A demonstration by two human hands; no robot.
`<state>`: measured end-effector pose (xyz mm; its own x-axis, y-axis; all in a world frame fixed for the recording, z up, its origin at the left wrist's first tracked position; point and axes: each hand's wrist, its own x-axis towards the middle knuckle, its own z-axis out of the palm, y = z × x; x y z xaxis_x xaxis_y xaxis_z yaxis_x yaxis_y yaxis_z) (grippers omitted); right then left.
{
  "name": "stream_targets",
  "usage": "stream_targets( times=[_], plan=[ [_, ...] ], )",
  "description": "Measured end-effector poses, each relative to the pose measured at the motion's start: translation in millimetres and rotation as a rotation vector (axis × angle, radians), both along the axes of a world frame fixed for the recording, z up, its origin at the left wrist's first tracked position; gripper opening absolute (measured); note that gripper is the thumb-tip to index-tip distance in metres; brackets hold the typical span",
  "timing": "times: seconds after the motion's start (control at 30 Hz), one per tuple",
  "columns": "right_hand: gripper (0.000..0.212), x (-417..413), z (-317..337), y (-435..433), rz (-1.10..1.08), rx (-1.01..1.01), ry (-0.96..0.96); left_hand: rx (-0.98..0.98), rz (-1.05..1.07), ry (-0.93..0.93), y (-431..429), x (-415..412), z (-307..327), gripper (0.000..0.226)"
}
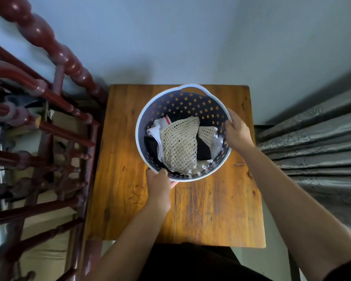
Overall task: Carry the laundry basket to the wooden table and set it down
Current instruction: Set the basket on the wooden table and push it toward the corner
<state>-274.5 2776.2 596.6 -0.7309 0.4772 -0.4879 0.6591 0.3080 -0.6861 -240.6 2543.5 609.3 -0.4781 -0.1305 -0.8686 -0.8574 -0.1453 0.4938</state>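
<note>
Nearest the viewer, the left hand clamps the near rim of the laundry basket, thumb over the lip and fingers curled beneath. Farther out, the right hand closes on the right rim, fingertips hooked inside the wall. Between the two grips lies a loose heap of clothes (mesh, white and black pieces). The basket sits over the far half of the wooden table; whether its base touches cannot be told. It probably handles as light, stiff, smooth plastic; beyond the fingers, a moulded handle slot offers a surer hold.
</note>
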Motion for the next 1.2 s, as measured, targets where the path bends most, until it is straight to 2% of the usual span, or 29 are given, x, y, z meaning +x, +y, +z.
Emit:
stream_targets(
  times=[0.2, 0.3, 0.37, 0.53, 0.63, 0.7, 0.8, 0.97, 1.13, 1.2],
  plan=[
    [0.054, -20.4, -4.6, -32.0, 0.025, -0.047, 0.110, -0.228, -0.166, 0.265, -44.3, -101.7, -4.6, 0.028],
    [0.055, -39.8, -12.2, -56.2, 0.020, -0.105, 0.151, -0.375, -0.208, 0.392, -65.0, -164.5, -13.1, 0.034],
    [0.058, -48.2, -16.4, -71.7, 0.027, -0.161, 0.170, -0.419, -0.237, 0.465, -73.6, -195.0, -16.5, 0.046],
    [0.076, -69.2, -25.6, -85.6, 0.029, -0.303, 0.145, -0.354, -0.140, 0.420, -81.4, -220.8, -13.8, 0.085],
    [0.090, -88.1, -27.4, -78.6, -0.044, -0.340, 0.132, -0.304, -0.089, 0.365, -69.1, -200.0, -15.3, 0.095],
    [0.095, -99.2, -29.8, -76.4, -0.073, -0.362, 0.130, -0.240, -0.101, 0.352, -60.1, -181.1, -24.5, 0.091],
    [0.091, -108.9, -35.7, -85.3, -0.016, -0.309, 0.128, -0.177, -0.154, 0.335, -54.0, -168.3, -36.0, 0.080],
    [0.095, -116.7, -42.1, -127.9, 0.071, -0.262, 0.133, -0.338, -0.150, 0.462, -87.9, -197.3, -39.5, 0.081],
    [0.088, -121.7, -55.7, -158.1, 0.049, -0.338, 0.175, -0.454, -0.239, 0.463, -113.0, -216.9, -51.5, 0.084],
    [0.094, -126.1, -62.7, -157.8, 0.049, -0.332, 0.159, -0.471, -0.249, 0.495, -112.8, -219.7, -54.7, 0.085]
  ],
)
